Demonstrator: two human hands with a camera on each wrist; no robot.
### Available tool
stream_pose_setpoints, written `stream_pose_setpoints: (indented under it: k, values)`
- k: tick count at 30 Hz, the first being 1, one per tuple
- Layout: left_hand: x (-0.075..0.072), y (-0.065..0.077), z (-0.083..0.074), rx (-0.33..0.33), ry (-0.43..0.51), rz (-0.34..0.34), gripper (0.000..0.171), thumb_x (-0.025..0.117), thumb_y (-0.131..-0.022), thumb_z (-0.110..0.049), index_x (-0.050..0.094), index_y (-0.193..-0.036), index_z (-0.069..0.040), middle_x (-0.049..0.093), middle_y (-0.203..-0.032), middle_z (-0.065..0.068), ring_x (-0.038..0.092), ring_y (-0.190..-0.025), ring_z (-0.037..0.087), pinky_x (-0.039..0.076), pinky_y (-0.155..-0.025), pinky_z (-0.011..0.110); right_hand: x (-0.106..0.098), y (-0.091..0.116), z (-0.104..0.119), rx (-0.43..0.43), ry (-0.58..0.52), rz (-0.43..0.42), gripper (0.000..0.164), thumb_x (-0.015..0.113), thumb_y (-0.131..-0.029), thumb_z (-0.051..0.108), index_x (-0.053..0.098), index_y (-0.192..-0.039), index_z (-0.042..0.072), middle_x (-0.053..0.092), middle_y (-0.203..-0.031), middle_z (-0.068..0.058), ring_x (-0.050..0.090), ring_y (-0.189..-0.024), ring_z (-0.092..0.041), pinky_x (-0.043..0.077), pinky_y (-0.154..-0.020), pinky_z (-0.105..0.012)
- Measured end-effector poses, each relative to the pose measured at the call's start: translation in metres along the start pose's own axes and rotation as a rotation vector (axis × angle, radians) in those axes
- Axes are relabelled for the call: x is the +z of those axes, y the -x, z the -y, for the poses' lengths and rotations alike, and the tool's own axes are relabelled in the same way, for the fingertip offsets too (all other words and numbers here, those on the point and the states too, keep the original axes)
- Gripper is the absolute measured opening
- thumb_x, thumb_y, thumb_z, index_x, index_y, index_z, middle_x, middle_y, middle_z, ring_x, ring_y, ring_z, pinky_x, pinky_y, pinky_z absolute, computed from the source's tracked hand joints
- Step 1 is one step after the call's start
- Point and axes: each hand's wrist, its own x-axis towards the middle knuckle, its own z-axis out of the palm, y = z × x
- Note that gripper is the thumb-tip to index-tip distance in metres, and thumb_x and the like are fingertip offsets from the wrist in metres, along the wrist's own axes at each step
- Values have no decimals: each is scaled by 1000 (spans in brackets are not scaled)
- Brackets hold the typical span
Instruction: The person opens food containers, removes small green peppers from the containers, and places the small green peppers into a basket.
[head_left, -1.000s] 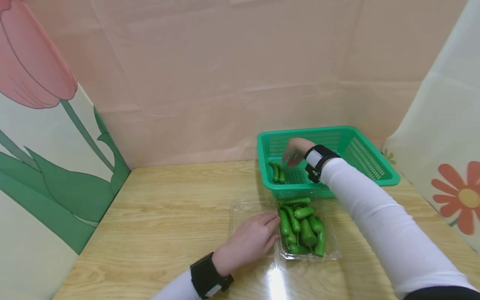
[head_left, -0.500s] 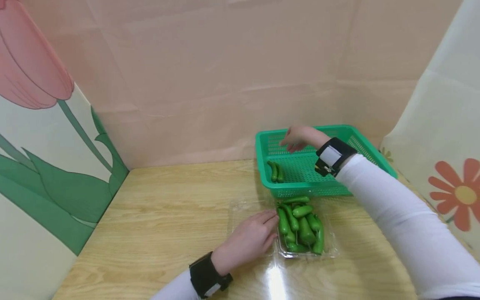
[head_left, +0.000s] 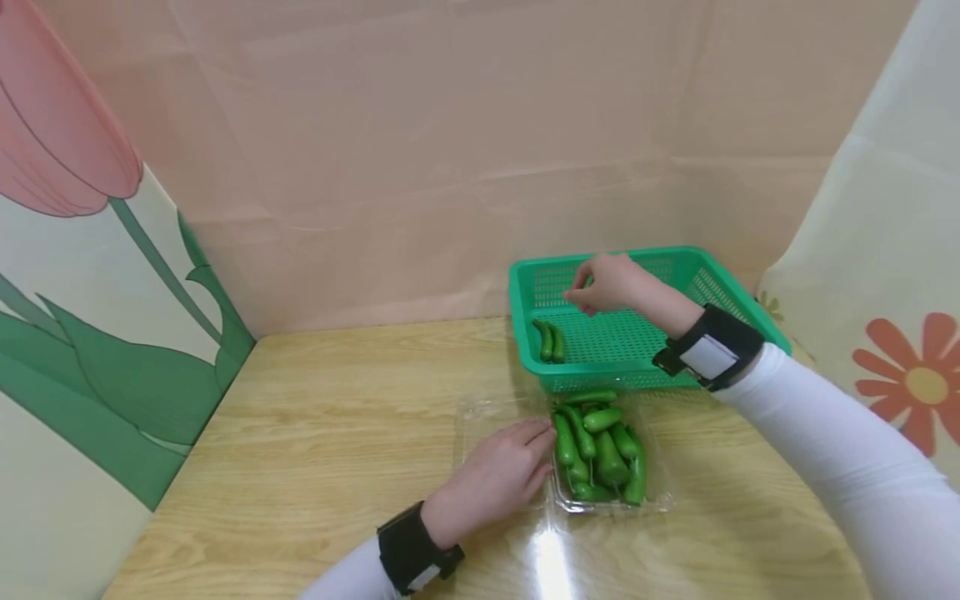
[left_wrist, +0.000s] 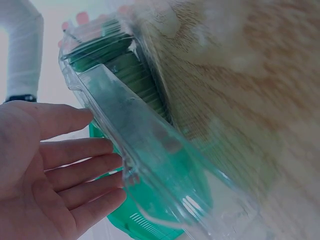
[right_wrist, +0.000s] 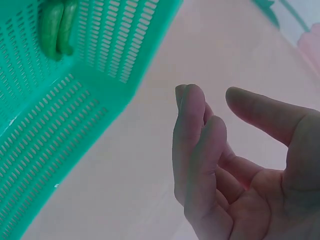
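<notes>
My left hand (head_left: 498, 468) rests at the hinge side of a clear plastic clamshell box (head_left: 663, 502). In the left wrist view its fingers (left_wrist: 82, 165) lie straight, their tips against the plastic rim. Green peppers (head_left: 611, 458) fill the box, and its transparent lid (head_left: 476, 421) is folded out to the left, partly behind that hand. Over the green slotted basket (head_left: 600, 377) hovers my right hand (head_left: 615, 285). The right wrist view shows its fingers (right_wrist: 190, 120) loosely bent, the thumb apart and nothing between. Two green peppers (head_left: 549, 340) lie in the basket's left end.
The basket stands directly behind the box on a wooden table (head_left: 337, 433). A pink cloth backdrop (head_left: 390, 167) rises behind it. Flower-printed panels (head_left: 862, 250) border the table on both sides.
My right hand has risen from low inside the basket and come back above it, the wrist swinging right. The left hand and the box stay where they were.
</notes>
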Motion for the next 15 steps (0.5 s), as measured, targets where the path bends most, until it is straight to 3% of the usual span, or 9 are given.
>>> stream_pose_setpoints:
  k: [5,15]
  values:
    - [1,0,1,10,-6,-17,45,59,-93,-30,55,-129,-2,56,-133,13,53,-125,23,42,-109,31,7,26,4,-33,11,-23,29,57,-94,37,65,-90,9,65,-67,0,49,-56,-16,39,-54,-27]
    - [2,1,2,14,-16,-34,45,60,-92,-29,56,-128,-2,57,-132,12,54,-124,23,42,-108,30,33,68,0,-116,-42,-50,23,61,-92,32,66,-88,10,66,-68,-1,55,-56,-14,43,-50,-26]
